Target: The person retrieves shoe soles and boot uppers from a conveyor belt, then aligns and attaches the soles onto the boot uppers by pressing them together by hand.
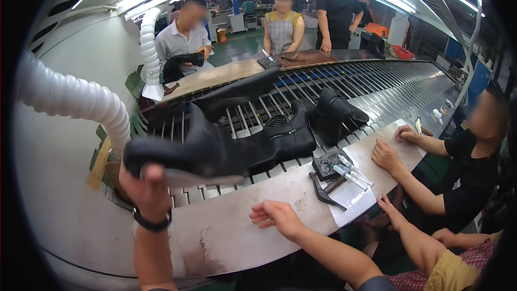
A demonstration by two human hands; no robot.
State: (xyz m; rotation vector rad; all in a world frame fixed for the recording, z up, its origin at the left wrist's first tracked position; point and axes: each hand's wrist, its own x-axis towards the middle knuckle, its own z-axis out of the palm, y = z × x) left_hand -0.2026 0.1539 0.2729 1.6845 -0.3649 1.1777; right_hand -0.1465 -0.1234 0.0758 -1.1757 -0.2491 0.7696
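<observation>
A black boot [175,153] with a pale sole hangs over the near edge of the roller conveyor, blurred by motion. My left hand [149,189], with a dark band at its wrist, grips one rounded end of it, thumb against the side. Over the pale worktop [242,242] hovers my right hand [277,219], its fingers loosely bent and apart, holding nothing. Beyond the held boot, another black boot [288,140] with a zip lies on the conveyor. To its right rests one more black boot [336,113].
A hammer [326,191], a dark pad [328,166] and several syringe-like tubes [350,172] lie on white paper to the right. Co-workers sit along both sides of the conveyor [398,83]. White ducts [81,94] hang at the left. One person across handles a dark boot [186,63].
</observation>
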